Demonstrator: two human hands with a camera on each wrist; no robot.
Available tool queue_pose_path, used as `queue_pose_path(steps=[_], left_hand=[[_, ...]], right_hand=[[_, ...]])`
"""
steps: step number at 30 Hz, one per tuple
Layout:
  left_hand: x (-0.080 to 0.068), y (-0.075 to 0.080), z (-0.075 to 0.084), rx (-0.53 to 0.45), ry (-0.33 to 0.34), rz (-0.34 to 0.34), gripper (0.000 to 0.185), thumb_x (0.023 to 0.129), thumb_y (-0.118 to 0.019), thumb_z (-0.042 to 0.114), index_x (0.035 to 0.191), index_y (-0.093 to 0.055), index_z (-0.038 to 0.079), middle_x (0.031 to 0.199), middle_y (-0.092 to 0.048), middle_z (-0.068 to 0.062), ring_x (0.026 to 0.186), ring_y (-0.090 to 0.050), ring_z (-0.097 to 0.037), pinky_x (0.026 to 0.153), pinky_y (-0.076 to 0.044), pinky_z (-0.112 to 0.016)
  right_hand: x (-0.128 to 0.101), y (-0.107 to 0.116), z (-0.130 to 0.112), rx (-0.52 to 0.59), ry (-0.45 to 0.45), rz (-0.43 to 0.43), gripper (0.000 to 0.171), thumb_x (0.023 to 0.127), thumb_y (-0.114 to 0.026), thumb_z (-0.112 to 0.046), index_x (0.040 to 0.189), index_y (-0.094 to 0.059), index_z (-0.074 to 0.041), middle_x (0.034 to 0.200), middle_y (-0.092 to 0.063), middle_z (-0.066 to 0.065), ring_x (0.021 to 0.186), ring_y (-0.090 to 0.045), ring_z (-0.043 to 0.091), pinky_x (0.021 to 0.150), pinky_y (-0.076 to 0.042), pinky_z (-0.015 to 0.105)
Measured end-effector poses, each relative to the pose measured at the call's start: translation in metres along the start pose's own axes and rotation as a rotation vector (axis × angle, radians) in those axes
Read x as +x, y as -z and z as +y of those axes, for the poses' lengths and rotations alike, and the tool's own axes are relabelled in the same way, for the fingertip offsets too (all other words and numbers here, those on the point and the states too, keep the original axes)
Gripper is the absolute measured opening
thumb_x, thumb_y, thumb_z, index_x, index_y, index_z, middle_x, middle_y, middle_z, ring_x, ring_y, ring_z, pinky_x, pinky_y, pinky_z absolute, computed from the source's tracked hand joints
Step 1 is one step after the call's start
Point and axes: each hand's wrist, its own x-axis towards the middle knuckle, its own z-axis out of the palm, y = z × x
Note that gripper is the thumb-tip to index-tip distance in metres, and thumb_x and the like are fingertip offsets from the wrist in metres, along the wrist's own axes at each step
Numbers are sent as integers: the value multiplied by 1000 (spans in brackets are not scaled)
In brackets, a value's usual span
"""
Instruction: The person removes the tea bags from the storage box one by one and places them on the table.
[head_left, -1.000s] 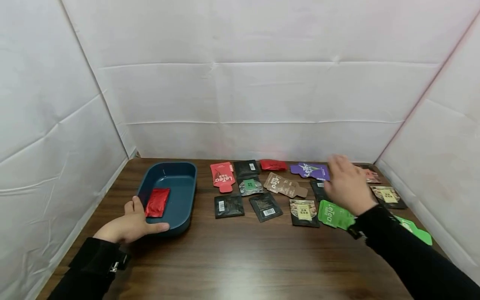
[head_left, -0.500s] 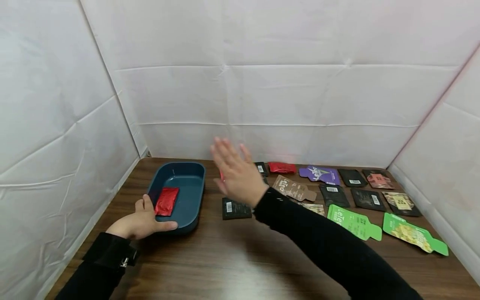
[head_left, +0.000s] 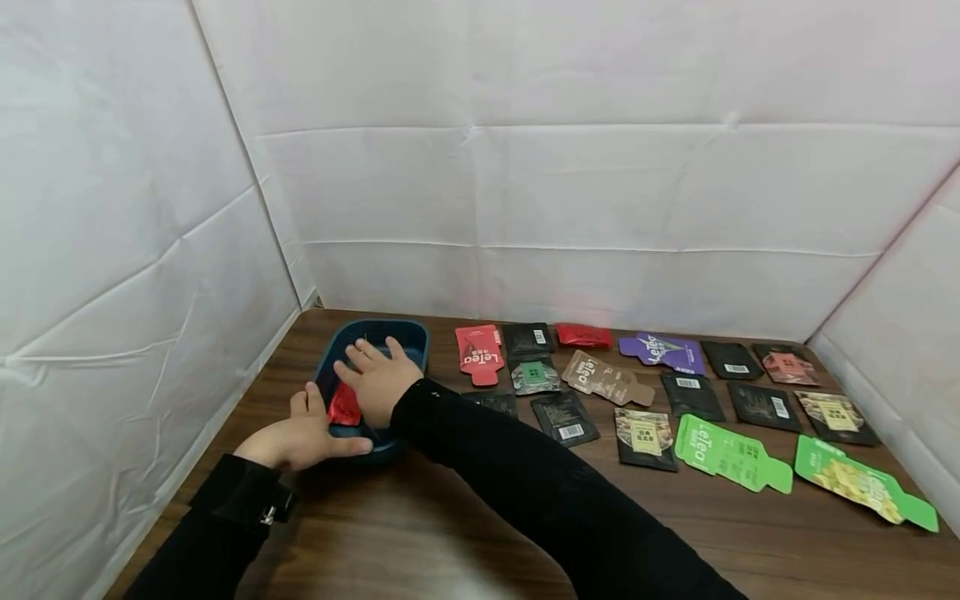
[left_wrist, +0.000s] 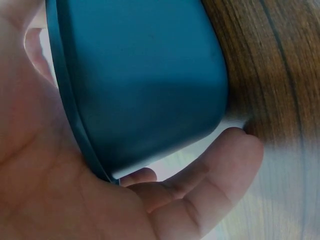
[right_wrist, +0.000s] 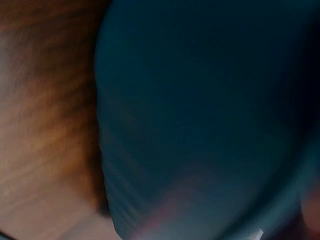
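My left hand [head_left: 296, 437] grips the near left corner of a deep blue plastic tray [head_left: 415, 340], its thumb along the near side. In the left wrist view the palm lies at the rim and the fingers curve round the tray's outer wall [left_wrist: 145, 75]. My right hand [head_left: 384, 385] is over the tray with fingers spread and nothing seen in its grasp. A shiny red sachet [head_left: 344, 407] lies inside, partly covered by that hand. The right wrist view is blurred and mostly filled by the tray's wall [right_wrist: 190, 100].
Right of the tray lie a red LeTea packet [head_left: 480, 350], a red sachet [head_left: 583, 336], a brown packet [head_left: 600, 379], a purple packet [head_left: 663, 351], two green packets [head_left: 723, 450] and several black sachets [head_left: 566, 418]. White fabric walls [head_left: 570, 183] enclose the wooden table [head_left: 480, 533].
My right hand has swept left from above the right-hand sachets, across the table, to over the tray. My left hand keeps its hold on the tray's corner. The head view has shifted.
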Motion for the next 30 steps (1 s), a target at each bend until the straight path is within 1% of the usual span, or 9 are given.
queue_pose_path(steps=[4, 6, 8, 11, 14, 18, 21, 24, 30], left_hand=[[1, -2, 0, 11, 19, 9, 142, 80, -69, 70, 140, 17, -24, 145, 14, -48, 132, -11, -67, 102, -26, -70], [2, -3, -2, 10, 35, 10, 142, 79, -69, 71, 141, 18, -23, 146, 14, -46, 132, -14, -66, 103, -26, -68], [2, -3, -2, 0, 34, 8, 142, 80, -69, 70, 141, 20, -22, 146, 14, -45, 133, -13, -66, 104, -25, -68], [1, -3, -1, -15, 40, 5, 142, 80, -69, 70, 141, 23, -20, 147, 17, -43, 134, -13, -65, 106, -24, -67], [1, -1, 0, -7, 16, 10, 142, 81, -69, 69, 140, 22, -22, 145, 18, -46, 132, -12, -67, 104, -24, -69], [0, 1, 1, 14, 4, 22, 140, 83, -68, 68, 139, 22, -24, 144, 16, -47, 131, -13, -67, 103, -25, -69], [0, 1, 2, 25, 7, 27, 141, 82, -68, 69, 139, 21, -24, 144, 14, -48, 130, -14, -67, 103, -26, -69], [0, 1, 3, 29, 13, 26, 142, 81, -68, 70, 139, 21, -24, 144, 14, -48, 130, -14, -67, 103, -25, -69], [1, 2, 3, 14, 18, 6, 142, 81, -67, 70, 138, 22, -24, 143, 16, -48, 130, -10, -69, 103, -23, -70]], right_hand=[[7, -4, -7, 54, 28, -157, 70, 101, -57, -42, 159, -18, -39, 164, -12, -13, 149, -6, 10, 117, -9, 45], [9, -5, -10, 86, 29, -206, 67, 101, -56, -40, 158, -21, -42, 162, -17, -17, 148, -10, 7, 117, -10, 43], [11, -6, -11, 102, 28, -224, 67, 100, -59, -40, 157, -24, -43, 160, -23, -18, 146, -16, 6, 116, -13, 43], [8, -5, -12, 80, 43, -191, 65, 97, -64, -42, 155, -32, -43, 154, -37, -14, 141, -31, 11, 114, -19, 42], [4, -5, -12, 42, 62, -126, 56, 97, -65, -42, 148, -46, -42, 141, -48, -12, 129, -42, 12, 110, -26, 39], [-1, -5, -12, 17, 55, -66, 39, 98, -64, -38, 136, -61, -37, 128, -53, -9, 117, -45, 12, 105, -30, 37], [-3, -4, -11, 35, 27, -81, 40, 97, -64, -40, 136, -60, -33, 133, -54, -8, 122, -44, 14, 108, -27, 40], [-2, -5, -9, 70, 8, -90, 47, 95, -66, -43, 140, -57, -30, 138, -54, -7, 127, -44, 16, 111, -24, 44], [-4, 5, 5, 106, 10, 12, 57, 92, -70, -45, 143, -53, -28, 136, -56, -5, 125, -47, 15, 111, -23, 47]])
